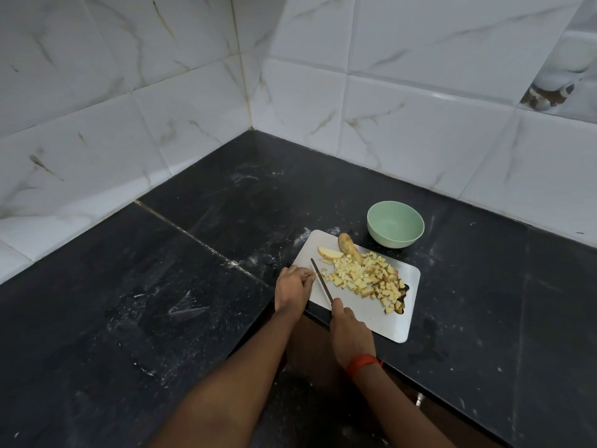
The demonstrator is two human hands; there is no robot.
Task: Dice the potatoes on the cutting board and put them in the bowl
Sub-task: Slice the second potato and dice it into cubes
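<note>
Potato dice point(365, 276) lie heaped across the middle of a white cutting board point(381, 321), which sits on a dark stone counter point(193, 286) in a corner of tiled walls point(420, 124). At the board's far edge rest two uncut pieces: a pale potato slice point(329, 253) and, just beside it, a skin-on potato chunk point(347, 245). A green bowl point(395, 228) stands just beyond the board and looks empty.

The person's left hand point(292, 286) is curled at the board's left edge, fingertips pinching a small sliver of potato right against the blade. The right hand point(349, 334), with an orange wristband point(361, 363), is wrapped around the handle of a slim knife point(321, 281), its tip angled away from the body and lying just left of the heap.

The step in hand appears to be dicing — the last bit of one strip is being cut. Next, the slice and chunk need cutting with fingertips tucked back from the edge — then everything must be moved into the bowl.
</note>
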